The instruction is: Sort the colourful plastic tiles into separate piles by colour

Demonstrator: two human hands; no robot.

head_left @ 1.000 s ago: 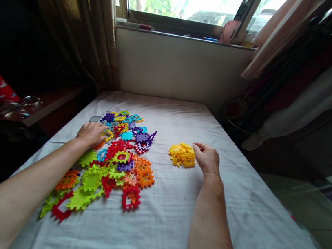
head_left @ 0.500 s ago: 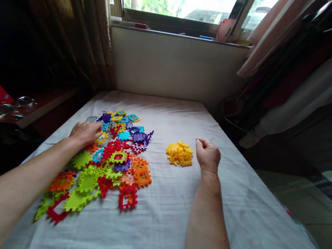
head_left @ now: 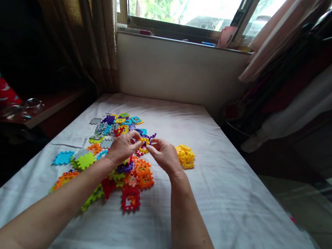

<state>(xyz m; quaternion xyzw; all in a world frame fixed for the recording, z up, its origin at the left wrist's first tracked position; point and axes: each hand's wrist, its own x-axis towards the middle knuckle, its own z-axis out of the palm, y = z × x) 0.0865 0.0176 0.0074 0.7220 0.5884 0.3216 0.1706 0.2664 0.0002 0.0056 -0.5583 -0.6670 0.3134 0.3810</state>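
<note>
- two bare hands, which we find raised over a pale sheet, fingertips nearly meeting.
- one small yellow piece, toothed, held up between the hands, above the far part of the mixed heap.
- left hand: we note thumb and fingers pinching the yellow piece.
- right hand: thumb and fingers curled at the other edge of the same piece; we cannot tell whether they grip it.
- one mixed heap of toothed plastic pieces, in purple, red, orange, lime, grey and blue, partly hidden from us by the left forearm.
- one blue piece, flat, at the heap's left edge.
- one red square frame, at the heap's near edge.
- one yellow pile, just beside the right hand, apart from the heap.
- one window, bright, beyond the sheet.
</note>
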